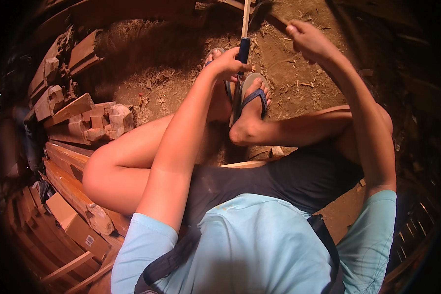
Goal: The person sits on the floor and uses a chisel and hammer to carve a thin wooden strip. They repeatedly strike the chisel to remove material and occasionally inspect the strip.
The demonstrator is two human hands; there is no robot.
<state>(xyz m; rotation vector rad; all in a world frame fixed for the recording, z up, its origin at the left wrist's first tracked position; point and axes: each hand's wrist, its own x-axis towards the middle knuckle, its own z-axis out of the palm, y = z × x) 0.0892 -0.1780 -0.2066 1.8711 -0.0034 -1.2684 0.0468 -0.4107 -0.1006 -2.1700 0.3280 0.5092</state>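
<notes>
My left hand (228, 63) is closed around the lower part of a long tool or bar with a dark blue section (244, 49). A pale wooden strip (246, 19) runs up from that section to the top edge; whether they are one piece I cannot tell. Below the hand, a narrow dark length passes down between my sandalled feet (253, 100). To the right, my right hand (311, 41) grips the wooden handle of a hammer (278, 20). Its dark head, partly lost in shadow, is beside the pale strip.
Wood chips litter the dirt floor (289, 68). Rough timber offcuts (98, 120) are piled at the left. Nearer, long boards (66, 169) and a cardboard box (83, 228) lie beside my left leg. Both bent legs flank the work, with sandals on the feet.
</notes>
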